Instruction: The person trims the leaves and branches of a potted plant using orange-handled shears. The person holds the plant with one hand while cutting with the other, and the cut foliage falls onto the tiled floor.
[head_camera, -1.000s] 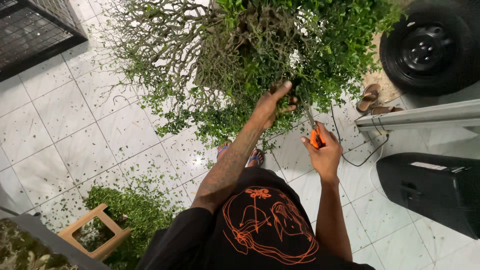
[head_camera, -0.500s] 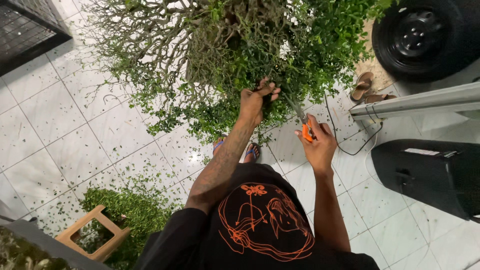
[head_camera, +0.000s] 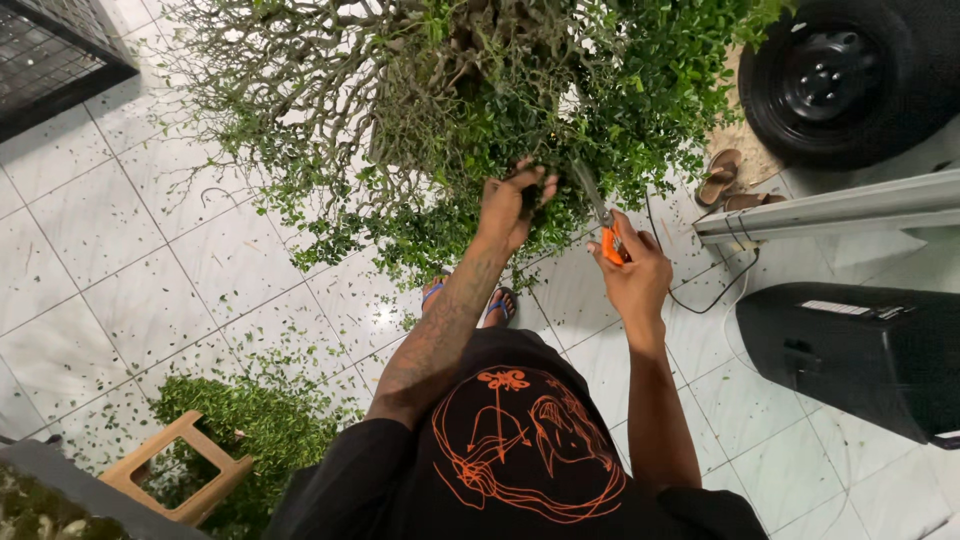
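Trimming step in hand, by the look of it. Left hand (head_camera: 508, 208) closed on a tuft of the small-leaved green shrub (head_camera: 480, 110), pinching foliage just left of the blades. Right hand (head_camera: 632, 268) clamped on orange-handled metal shears (head_camera: 600, 222), tips angled into the leaves. Needs blades set beside the held tuft, clear of fingers.

Bright, even overhead light glares off the glossy white floor tiles (head_camera: 130, 270); focus sharp, shadows soft.
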